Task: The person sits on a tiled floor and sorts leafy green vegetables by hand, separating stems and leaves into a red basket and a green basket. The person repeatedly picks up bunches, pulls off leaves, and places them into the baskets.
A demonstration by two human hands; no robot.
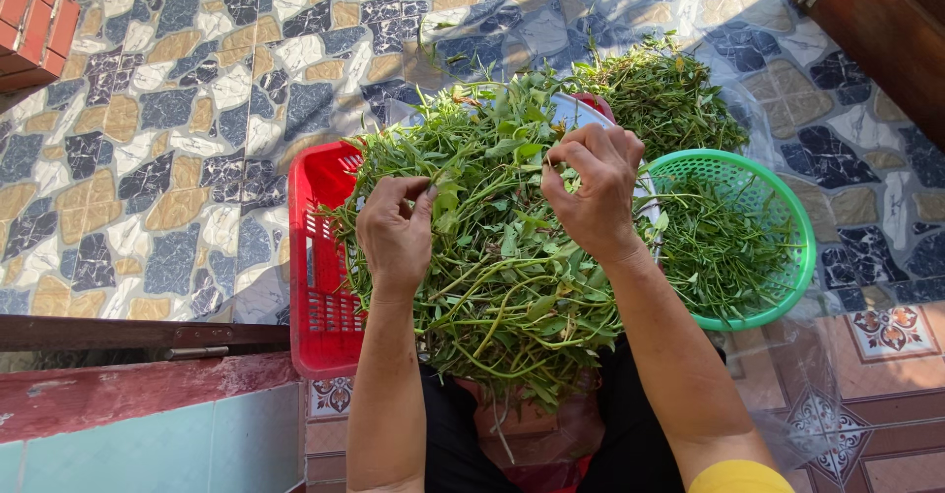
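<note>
Head view: both hands pinch stems above a heap of greens (492, 257) piled on a red basket (320, 286), left hand (396, 232) and right hand (591, 183) each closed on a stalk, where a hard tug could spill the overhanging pile onto the floor (148, 109).

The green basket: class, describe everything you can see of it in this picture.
The green basket is round, looks like plastic, and has a smooth rim above a perforated mesh wall. It sits upright on the tiled floor, right of the red basket heaped with leafy stems, and holds a loose layer of thin green stems. Its left edge is hidden behind the right hand and the big heap. Neither hand touches it.
</note>
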